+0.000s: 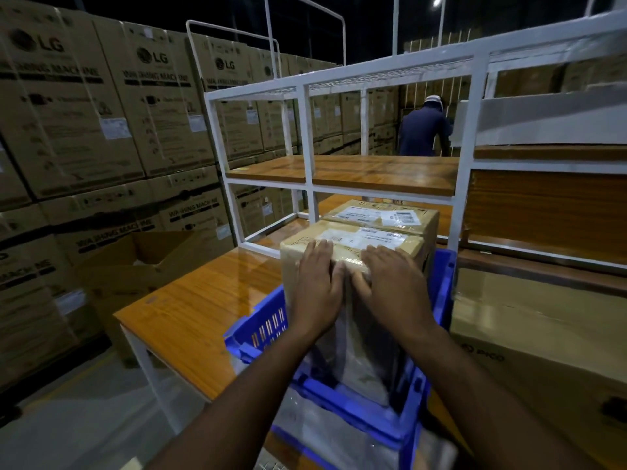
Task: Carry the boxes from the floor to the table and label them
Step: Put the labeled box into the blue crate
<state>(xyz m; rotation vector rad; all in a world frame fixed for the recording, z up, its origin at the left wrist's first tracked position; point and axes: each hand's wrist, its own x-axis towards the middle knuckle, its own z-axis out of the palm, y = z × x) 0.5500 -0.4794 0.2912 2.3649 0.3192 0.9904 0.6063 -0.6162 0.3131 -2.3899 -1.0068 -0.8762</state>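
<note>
- This is a warehouse or goods depot, dimly lit, with a dark ceiling and one overhead lamp (437, 0) glowing high up.
- Tall stacks of big cardboard cartons (68, 106) printed "LG" and "WASHING MACHINE" fill the left side and run on into the background.
- A wood-topped desk (190, 300) on white metal legs carries a white steel shelf frame (307, 137) with wooden boards, a packing station.
- A blue plastic crate (261, 329) on the desk holds taped parcels with printed barcode labels (402, 217).
- An opened empty-looking carton (146, 262) stands beside the desk on the concrete floor (78, 412).
- A worker in dark clothes and a cap (424, 130) stands among the far stacks.
</note>
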